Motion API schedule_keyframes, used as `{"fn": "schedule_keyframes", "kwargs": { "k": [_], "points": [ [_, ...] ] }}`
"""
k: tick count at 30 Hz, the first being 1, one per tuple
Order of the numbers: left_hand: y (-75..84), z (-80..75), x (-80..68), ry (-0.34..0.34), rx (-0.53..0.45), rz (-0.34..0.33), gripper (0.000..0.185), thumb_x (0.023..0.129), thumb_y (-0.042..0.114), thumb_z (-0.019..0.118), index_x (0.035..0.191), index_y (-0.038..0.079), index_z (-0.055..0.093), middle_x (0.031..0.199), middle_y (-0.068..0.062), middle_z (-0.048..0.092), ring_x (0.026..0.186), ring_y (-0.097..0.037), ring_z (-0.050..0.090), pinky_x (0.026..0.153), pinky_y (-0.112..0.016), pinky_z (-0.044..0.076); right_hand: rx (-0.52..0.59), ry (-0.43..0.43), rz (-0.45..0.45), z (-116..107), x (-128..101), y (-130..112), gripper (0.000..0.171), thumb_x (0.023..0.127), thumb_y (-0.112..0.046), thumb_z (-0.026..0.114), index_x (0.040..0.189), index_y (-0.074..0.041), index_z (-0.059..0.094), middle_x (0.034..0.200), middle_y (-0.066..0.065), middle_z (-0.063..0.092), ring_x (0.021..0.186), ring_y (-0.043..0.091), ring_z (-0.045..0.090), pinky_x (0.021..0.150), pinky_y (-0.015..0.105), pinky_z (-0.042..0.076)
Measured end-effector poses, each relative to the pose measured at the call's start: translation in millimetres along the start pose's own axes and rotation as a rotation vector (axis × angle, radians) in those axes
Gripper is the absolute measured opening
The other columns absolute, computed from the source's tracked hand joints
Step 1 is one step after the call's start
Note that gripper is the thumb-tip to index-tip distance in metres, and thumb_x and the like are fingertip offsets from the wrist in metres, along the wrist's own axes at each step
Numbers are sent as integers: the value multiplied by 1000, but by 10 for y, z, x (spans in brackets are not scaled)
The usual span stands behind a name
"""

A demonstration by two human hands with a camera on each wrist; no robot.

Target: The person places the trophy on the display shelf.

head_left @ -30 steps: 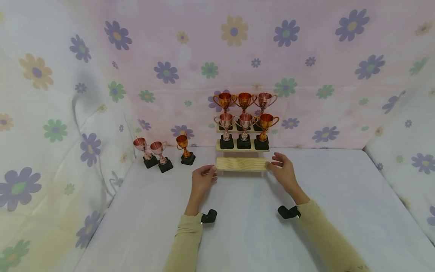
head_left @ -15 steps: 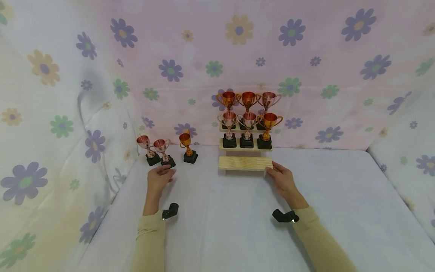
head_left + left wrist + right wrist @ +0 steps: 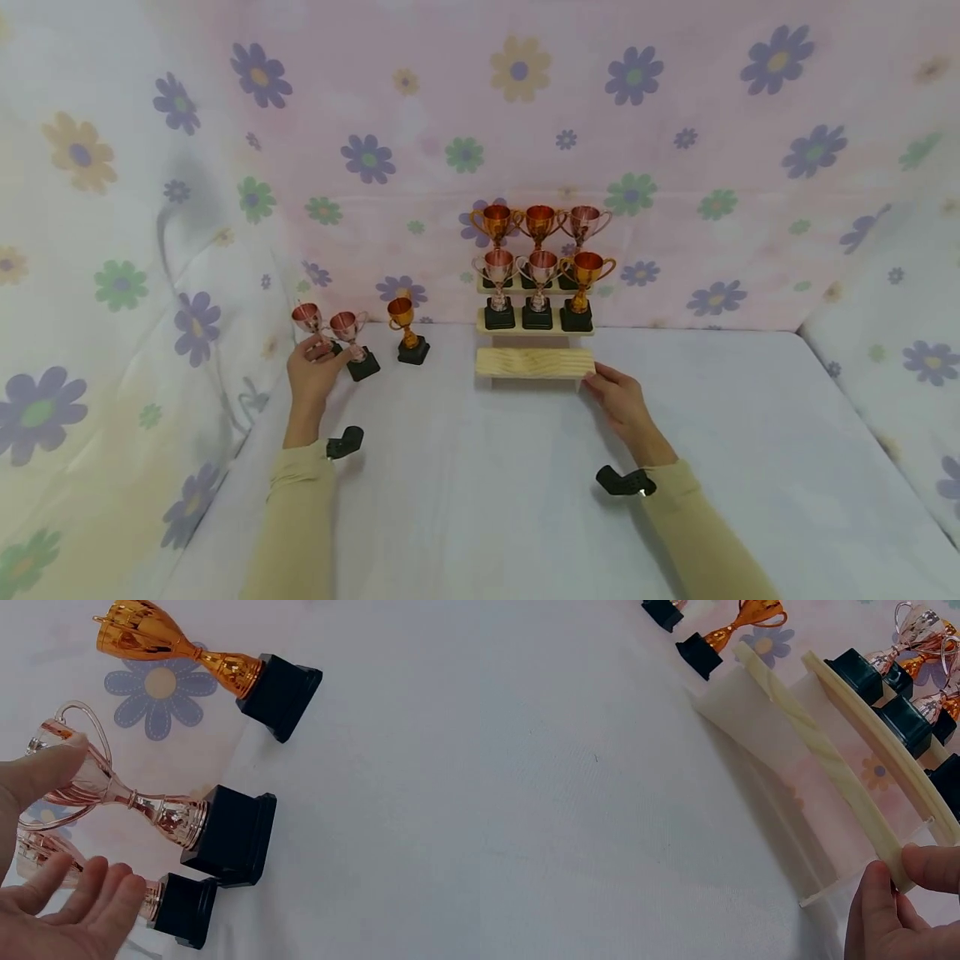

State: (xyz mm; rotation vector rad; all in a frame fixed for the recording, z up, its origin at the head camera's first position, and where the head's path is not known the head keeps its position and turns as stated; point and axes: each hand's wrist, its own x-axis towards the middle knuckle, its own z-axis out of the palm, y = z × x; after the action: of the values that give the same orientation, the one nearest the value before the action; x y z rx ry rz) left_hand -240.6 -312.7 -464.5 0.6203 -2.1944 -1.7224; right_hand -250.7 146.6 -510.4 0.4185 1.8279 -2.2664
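Left hand (image 3: 311, 379) leftward, by 2 pink trophies (image 3: 348, 328)

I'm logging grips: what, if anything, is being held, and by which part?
The right hand pinches the bottom shelf by its right end. The left hand, open at two pink trophies, shows no clear hold.

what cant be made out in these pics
Left wrist: cup of the leftmost trophy, partly covered by the left hand.
Head: stems and bases of the top-row trophies, partly behind the middle-row trophies.
Right wrist: gripped end of the bottom shelf, behind the right hand.
Right wrist: cup of the nearest shelved trophy, beyond the right edge.
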Motion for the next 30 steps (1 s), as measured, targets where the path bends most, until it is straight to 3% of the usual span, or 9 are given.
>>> {"fn": "schedule_keyframes", "kwargs": {
  "k": [7,11,14,17,23,30],
  "points": [
    [24,40,44,50,-59,10,67,87,15,82,143,-4,50,125,-16,60,88,-2,56,69,-7,49,8,14,-2,25,-4,10,55,105,-4,52,154,9,31,159,23,36,133,23,48,118,34,38],
    [10,111,70,34,-91,12,47,86,14,83,127,0,62,103,2,67,84,-1,60,70,-9,51,31,37,-5,28,-3,21,54,105,-3,52,154,9,33,157,23,38,136,26,46,117,34,40],
    [0,192,104,31,-118,40,34,84,14,85,109,5,64,87,11,64,80,-2,61,69,-12,53,45,54,-12,19,-4,34,53,104,-1,53,153,9,34,155,24,40,129,21,51,115,32,43],
    [4,257,138,48,-139,105,31,83,14,85,98,7,59,83,10,60,77,-3,59,65,-12,53,54,57,-33,17,-6,54,53,103,1,53,152,11,34,154,26,42,116,13,57,112,28,46],
    [53,337,128,117,-162,187,34,85,14,84,104,-3,61,93,2,61,78,-3,59,66,-8,51,61,61,-61,23,-25,68,52,103,2,53,151,13,35,152,29,42,99,1,61,104,21,51],
    [71,334,79,215,-198,223,28,80,8,87,92,1,63,77,9,61,66,-1,58,57,-9,49,48,78,-34,28,-6,58,53,103,0,53,152,9,36,154,25,43,129,23,51,112,30,45]
  ]
}}
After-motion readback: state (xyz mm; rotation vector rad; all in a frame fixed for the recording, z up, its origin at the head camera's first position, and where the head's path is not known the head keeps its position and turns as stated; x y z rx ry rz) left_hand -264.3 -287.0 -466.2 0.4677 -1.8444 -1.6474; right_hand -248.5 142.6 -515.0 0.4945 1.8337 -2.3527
